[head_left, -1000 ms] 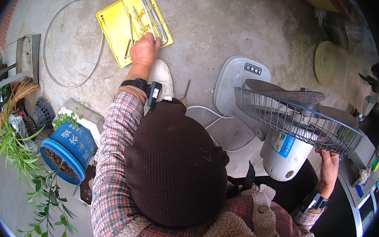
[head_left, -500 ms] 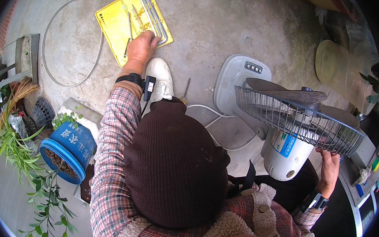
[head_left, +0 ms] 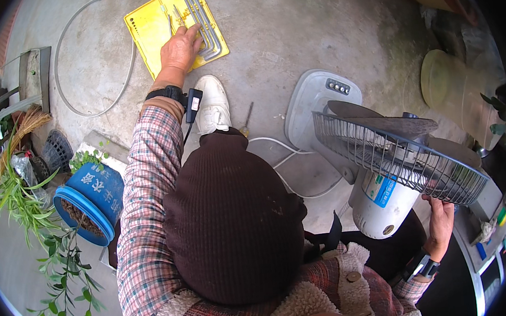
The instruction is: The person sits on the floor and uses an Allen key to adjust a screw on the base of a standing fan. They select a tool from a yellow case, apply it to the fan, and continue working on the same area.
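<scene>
My left hand [head_left: 180, 49] is over a yellow hex key case [head_left: 146, 25] that lies spread on the concrete floor. Its fingers are apart, the tips touching or just above the keys; I see nothing held in them. Large silver L-shaped hex keys [head_left: 204, 25] lie along the case's right half, beside smaller ones near my fingertips. At the right, my right hand [head_left: 440, 224] has its fingers round the lower edge of a wire fan guard [head_left: 400, 157]. That guard belongs to an electric fan with dark blades and a white motor housing [head_left: 382, 207], tilted over its grey base [head_left: 311, 103].
A screwdriver [head_left: 248, 118] lies beside my white shoe [head_left: 213, 102]. The white power cord [head_left: 284, 182] loops near the base. A grey hose [head_left: 63, 72] curves at the far left. Nearer stand a blue bucket [head_left: 98, 191] of soil, trailing plants and a straw broom [head_left: 11, 144].
My left hand has moved farther forward over the case, its fingers spreading toward the smaller keys. The case has shifted very slightly. My right hand stays on the fan guard.
</scene>
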### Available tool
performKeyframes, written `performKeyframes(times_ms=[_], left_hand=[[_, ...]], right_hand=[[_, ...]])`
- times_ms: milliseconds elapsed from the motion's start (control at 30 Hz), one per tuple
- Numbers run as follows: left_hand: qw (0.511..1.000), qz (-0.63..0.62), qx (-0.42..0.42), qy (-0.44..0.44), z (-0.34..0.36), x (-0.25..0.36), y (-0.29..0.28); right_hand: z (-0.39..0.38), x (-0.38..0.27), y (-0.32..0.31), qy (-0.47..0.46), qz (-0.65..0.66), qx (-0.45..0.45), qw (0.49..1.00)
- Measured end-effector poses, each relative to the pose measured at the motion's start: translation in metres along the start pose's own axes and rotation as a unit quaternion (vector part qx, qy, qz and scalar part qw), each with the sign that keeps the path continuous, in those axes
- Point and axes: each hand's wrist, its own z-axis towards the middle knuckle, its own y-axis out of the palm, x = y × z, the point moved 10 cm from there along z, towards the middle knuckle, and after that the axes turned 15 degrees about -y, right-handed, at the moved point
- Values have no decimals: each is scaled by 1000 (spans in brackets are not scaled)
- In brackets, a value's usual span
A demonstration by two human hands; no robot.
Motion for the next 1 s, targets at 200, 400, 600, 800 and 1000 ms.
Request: performKeyframes(times_ms=[200, 400, 600, 800, 1000], left_hand=[[999, 28, 17, 34, 1, 11, -3], [999, 33, -18, 18, -4, 4, -1], [999, 44, -18, 11, 0, 4, -6], [996, 73, -44, 12, 4, 9, 6], [990, 134, 17, 41, 12, 18, -7]], right_hand=[[1, -2, 1, -2, 17, 0, 1000], [-1, -5, 3, -5, 32, -1, 999], [-1, -6, 4, -15, 39, -5, 999], [0, -1, 5, -9, 20, -14, 1000], [1, 0, 5, 0, 37, -13, 999]])
